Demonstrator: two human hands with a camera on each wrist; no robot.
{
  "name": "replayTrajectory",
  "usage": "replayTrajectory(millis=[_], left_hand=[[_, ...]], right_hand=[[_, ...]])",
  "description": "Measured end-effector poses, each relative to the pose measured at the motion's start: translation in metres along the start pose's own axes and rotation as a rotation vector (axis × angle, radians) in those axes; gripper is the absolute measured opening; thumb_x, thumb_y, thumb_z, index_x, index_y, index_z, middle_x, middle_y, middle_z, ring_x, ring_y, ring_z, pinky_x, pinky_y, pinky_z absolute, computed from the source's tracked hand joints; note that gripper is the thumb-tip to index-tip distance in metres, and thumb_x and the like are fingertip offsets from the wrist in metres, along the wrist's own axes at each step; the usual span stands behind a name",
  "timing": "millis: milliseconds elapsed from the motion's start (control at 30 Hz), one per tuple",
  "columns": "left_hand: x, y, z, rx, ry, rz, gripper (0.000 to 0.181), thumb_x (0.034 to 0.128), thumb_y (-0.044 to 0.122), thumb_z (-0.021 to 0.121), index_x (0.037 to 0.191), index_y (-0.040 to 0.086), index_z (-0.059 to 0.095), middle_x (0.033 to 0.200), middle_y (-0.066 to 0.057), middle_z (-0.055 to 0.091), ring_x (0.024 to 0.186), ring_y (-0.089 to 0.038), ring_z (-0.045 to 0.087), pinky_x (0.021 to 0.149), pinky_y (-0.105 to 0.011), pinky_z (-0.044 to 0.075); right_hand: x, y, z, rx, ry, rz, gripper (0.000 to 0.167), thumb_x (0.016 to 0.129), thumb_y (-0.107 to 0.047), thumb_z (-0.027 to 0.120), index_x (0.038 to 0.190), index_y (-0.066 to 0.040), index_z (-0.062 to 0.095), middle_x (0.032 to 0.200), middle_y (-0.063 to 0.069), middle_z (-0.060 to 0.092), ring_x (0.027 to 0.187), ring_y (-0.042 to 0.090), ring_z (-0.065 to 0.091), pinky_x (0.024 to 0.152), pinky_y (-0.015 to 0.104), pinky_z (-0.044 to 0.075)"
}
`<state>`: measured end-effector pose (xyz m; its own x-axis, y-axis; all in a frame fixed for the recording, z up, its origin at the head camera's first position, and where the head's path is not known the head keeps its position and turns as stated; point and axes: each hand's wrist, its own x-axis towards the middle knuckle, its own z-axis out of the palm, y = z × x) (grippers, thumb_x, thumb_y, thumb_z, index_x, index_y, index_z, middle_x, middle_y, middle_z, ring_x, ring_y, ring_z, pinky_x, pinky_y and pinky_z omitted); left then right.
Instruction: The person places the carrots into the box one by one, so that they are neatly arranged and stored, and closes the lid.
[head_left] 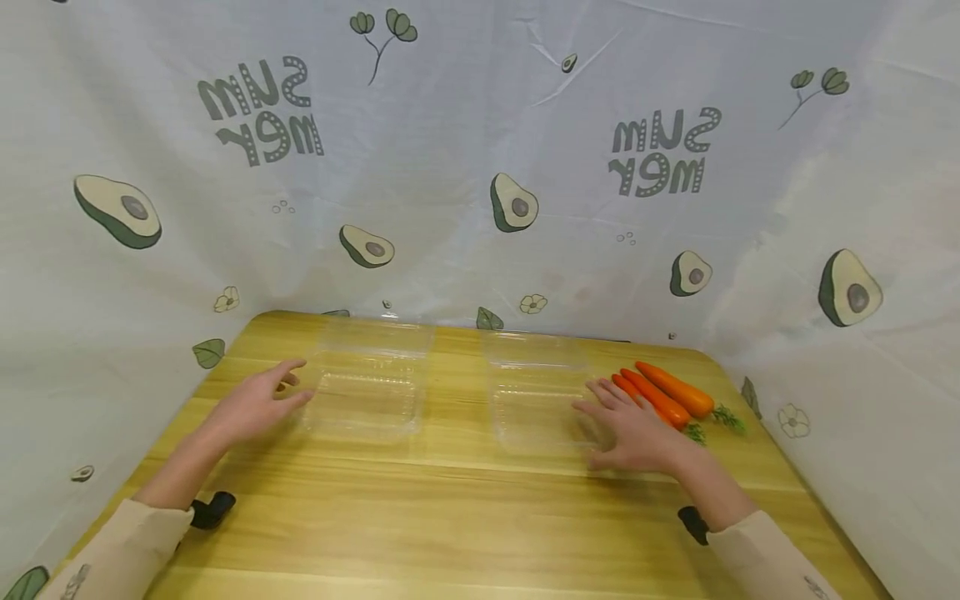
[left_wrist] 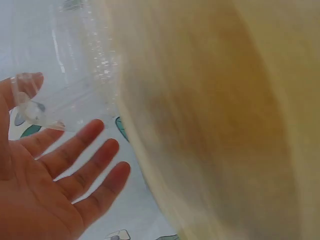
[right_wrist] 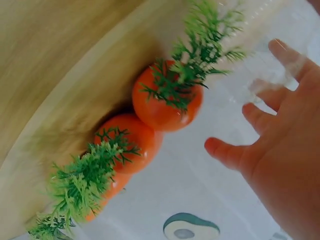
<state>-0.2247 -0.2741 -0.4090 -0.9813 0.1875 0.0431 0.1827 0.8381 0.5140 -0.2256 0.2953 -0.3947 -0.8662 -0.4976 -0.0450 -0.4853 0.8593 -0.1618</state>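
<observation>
Two clear plastic clamshell boxes stand on the wooden table, their lids folded open toward the back: a left box (head_left: 366, 404) and a right box (head_left: 528, 412). Beside the left box hovers my left hand (head_left: 258, 406), fingers spread and holding nothing; the left wrist view shows its palm (left_wrist: 42, 200) next to the clear plastic. My right hand (head_left: 641, 433) is at the right box's right side, fingers spread, with nothing gripped. Just beyond it lie three orange carrots (head_left: 678, 390) with green leafy tops (right_wrist: 82, 177). Whether either hand touches a box I cannot tell.
The wooden table (head_left: 420, 525) extends in front of the boxes. A white cloth (head_left: 442, 167) printed with avocados and lettering hangs behind it and along both sides. Dark straps (head_left: 212, 510) sit at both wrists.
</observation>
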Motion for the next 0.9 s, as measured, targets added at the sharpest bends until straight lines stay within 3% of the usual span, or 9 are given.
replayTrajectory(millis=[133, 267, 433, 667, 900], left_hand=[[0.001, -0.002, 0.004, 0.013, 0.016, 0.033, 0.068, 0.1019, 0.042, 0.057, 0.154, 0.004, 0.036, 0.134, -0.029, 0.059, 0.117, -0.047, 0.060, 0.091, -0.062, 0.048], [0.000, -0.003, 0.006, 0.020, 0.020, 0.029, 0.069, 0.1018, 0.041, 0.057, 0.155, 0.004, 0.035, 0.133, -0.029, 0.059, 0.116, -0.046, 0.061, 0.090, -0.062, 0.049], [0.000, -0.003, 0.005, 0.036, 0.011, 0.021, 0.070, 0.1016, 0.042, 0.057, 0.155, 0.004, 0.034, 0.132, -0.028, 0.059, 0.114, -0.045, 0.062, 0.088, -0.061, 0.049], [0.001, -0.001, -0.001, -0.005, -0.033, 0.015, 0.072, 0.1020, 0.046, 0.055, 0.155, 0.002, 0.033, 0.134, -0.029, 0.057, 0.116, -0.047, 0.060, 0.090, -0.061, 0.049], [0.001, -0.004, -0.006, -0.013, -0.064, 0.092, 0.072, 0.1018, 0.042, 0.058, 0.155, 0.000, 0.033, 0.139, -0.032, 0.054, 0.125, -0.049, 0.054, 0.097, -0.064, 0.045]], right_hand=[[-0.002, 0.005, -0.003, 0.095, 0.044, -0.039, 0.091, 0.076, -0.051, 0.084, 0.151, -0.013, 0.048, 0.163, 0.024, 0.025, 0.148, 0.051, 0.019, 0.109, 0.076, 0.022], [-0.002, 0.011, -0.005, 0.189, 0.094, -0.067, 0.086, 0.082, -0.049, 0.080, 0.150, -0.008, 0.048, 0.161, 0.025, 0.029, 0.146, 0.053, 0.023, 0.107, 0.074, 0.028], [-0.003, 0.021, -0.005, 0.256, 0.143, -0.046, 0.076, 0.090, -0.039, 0.075, 0.152, -0.007, 0.045, 0.158, 0.024, 0.037, 0.144, 0.050, 0.030, 0.107, 0.073, 0.029], [-0.010, 0.031, -0.015, 0.263, 0.216, -0.026, 0.065, 0.093, -0.032, 0.072, 0.147, -0.004, 0.049, 0.150, 0.023, 0.049, 0.138, 0.051, 0.041, 0.105, 0.071, 0.034], [-0.017, 0.041, -0.020, 0.324, 0.210, 0.064, 0.066, 0.095, -0.036, 0.069, 0.150, -0.006, 0.047, 0.154, 0.026, 0.041, 0.142, 0.056, 0.028, 0.104, 0.074, 0.030]])
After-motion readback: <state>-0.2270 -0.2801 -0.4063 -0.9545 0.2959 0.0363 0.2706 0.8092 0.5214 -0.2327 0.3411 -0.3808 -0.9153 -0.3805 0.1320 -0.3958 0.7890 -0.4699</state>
